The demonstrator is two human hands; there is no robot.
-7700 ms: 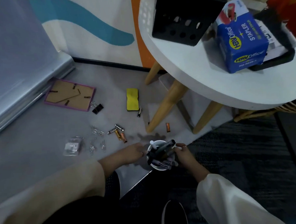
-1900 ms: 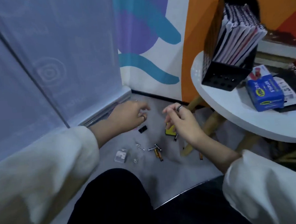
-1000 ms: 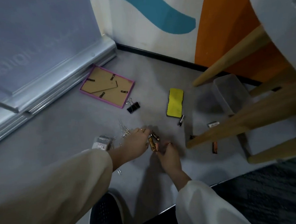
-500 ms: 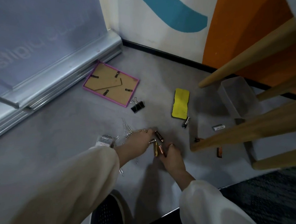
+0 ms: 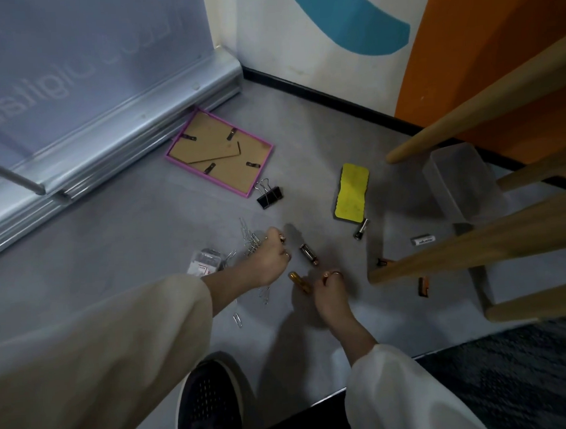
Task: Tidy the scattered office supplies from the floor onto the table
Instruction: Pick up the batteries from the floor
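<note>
1. On the grey floor (image 5: 129, 242) beside the table legs (image 5: 473, 247), the left hand (image 5: 267, 261) curls around a small item, apparently a battery.
2. Right hand (image 5: 328, 294) pinches a gold battery (image 5: 300, 282).
3. Between the hands lies a dark battery (image 5: 309, 254); paper clips (image 5: 250, 240), binder clip (image 5: 269, 193), yellow eraser (image 5: 351, 191) and pink frame (image 5: 219, 152) sit scattered nearby.

Slanting table legs (image 5: 467, 247) crowd the right (bare floor (image 5: 129, 242) lies open left).
</note>
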